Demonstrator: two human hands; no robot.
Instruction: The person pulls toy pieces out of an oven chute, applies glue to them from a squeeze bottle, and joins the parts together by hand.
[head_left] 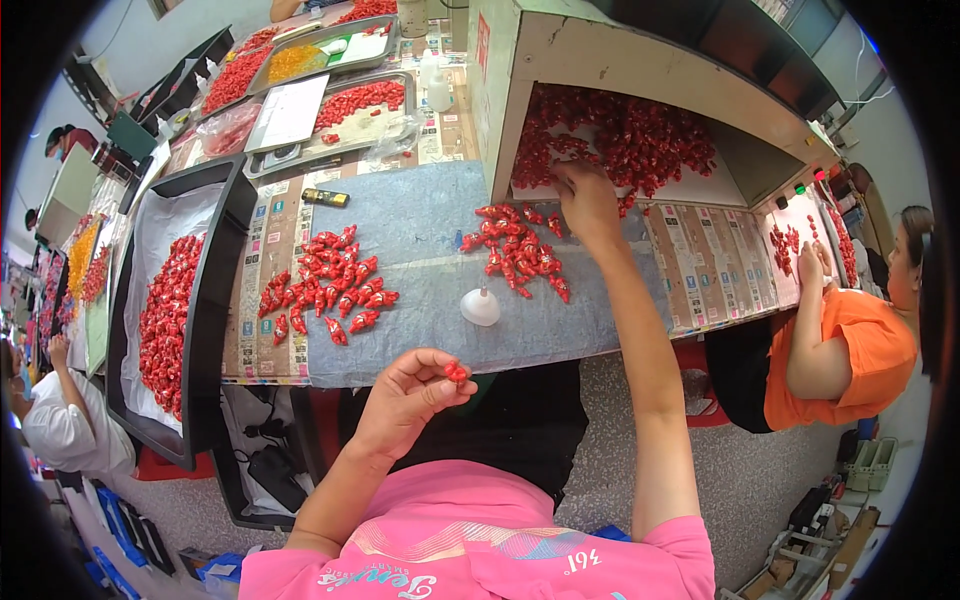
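My left hand is closed in front of the table edge, pinching a small red plastic figure between thumb and fingers. My right hand reaches to the opening of a cream metal box. Its bent fingers touch the near edge of a large heap of glossy red figures; what they hold, if anything, is hidden. On the blue-grey mat, just outside the box, lies a smaller pile of red figures. Another group of red figures is spread on the left of the mat.
A white funnel-shaped piece stands on the mat. At left is a black tray of red figures. Behind are a yellow-black object, a metal tray and a clear bottle. A person in orange sits at right.
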